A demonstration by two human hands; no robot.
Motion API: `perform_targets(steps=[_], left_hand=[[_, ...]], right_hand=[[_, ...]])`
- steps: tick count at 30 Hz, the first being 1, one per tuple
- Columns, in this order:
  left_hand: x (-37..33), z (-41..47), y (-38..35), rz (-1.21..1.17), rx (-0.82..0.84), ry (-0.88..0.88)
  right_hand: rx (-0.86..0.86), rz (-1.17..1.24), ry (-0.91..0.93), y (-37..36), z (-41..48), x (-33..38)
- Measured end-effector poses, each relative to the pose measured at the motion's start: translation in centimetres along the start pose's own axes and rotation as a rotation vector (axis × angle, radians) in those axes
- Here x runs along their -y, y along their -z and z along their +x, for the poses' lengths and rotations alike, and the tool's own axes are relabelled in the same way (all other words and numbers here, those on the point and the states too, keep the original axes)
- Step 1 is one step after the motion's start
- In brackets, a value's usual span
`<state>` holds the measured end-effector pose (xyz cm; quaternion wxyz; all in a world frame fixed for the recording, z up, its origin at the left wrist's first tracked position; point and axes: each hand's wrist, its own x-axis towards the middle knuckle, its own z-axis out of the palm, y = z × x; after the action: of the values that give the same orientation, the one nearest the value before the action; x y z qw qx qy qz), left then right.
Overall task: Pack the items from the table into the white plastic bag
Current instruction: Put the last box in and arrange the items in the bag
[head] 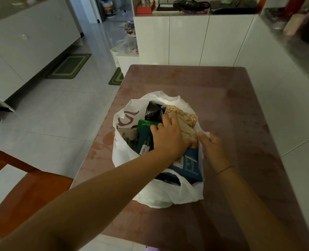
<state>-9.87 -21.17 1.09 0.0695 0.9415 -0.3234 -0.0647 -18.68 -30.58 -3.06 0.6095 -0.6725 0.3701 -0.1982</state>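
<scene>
A white plastic bag stands open on the brown table. Inside it I see a black pouch, a green packet, a blue box and a beige patterned packet. My left hand reaches into the bag and lies flat over the beige packet, its fingers curled on the packet's left edge. My right hand pinches the bag's right rim beside the beige packet and holds it outward.
A wooden chair stands at the table's left near corner. White cabinets line the far side, with a green mat on the tiled floor at the left. A steel counter with bags runs along the right.
</scene>
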Motion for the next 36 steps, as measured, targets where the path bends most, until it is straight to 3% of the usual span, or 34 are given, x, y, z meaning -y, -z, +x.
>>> perform_targets(steps=[5,9,13,18,24,28,36], left_hand=[[4.7,1.7,3.4,-0.408,0.058,0.036],[10.0,1.7,4.0,-0.233,0.256,0.029],[11.6,2.7,4.1,-0.217,0.382,-0.040],[11.3,4.5,5.3,-0.199,0.642,-0.073],[8.9,5.8,6.7,0.053,1.009,-0.138],[8.5,6.0,6.5,0.159,1.054,-0.107],[10.4,8.0,8.8,0.118,1.096,-0.090]], right_hand=[[0.052,-0.060,0.034,1.1,0.5,0.9],[0.067,-0.035,0.068,0.7,0.4,1.4],[0.058,-0.061,0.032,0.6,0.2,1.5],[0.076,-0.066,0.006,0.5,0.1,1.9],[0.111,-0.068,0.014,0.6,0.0,1.8],[0.135,-0.074,0.024,1.3,0.0,1.3],[0.066,-0.124,0.011,2.8,0.4,0.1]])
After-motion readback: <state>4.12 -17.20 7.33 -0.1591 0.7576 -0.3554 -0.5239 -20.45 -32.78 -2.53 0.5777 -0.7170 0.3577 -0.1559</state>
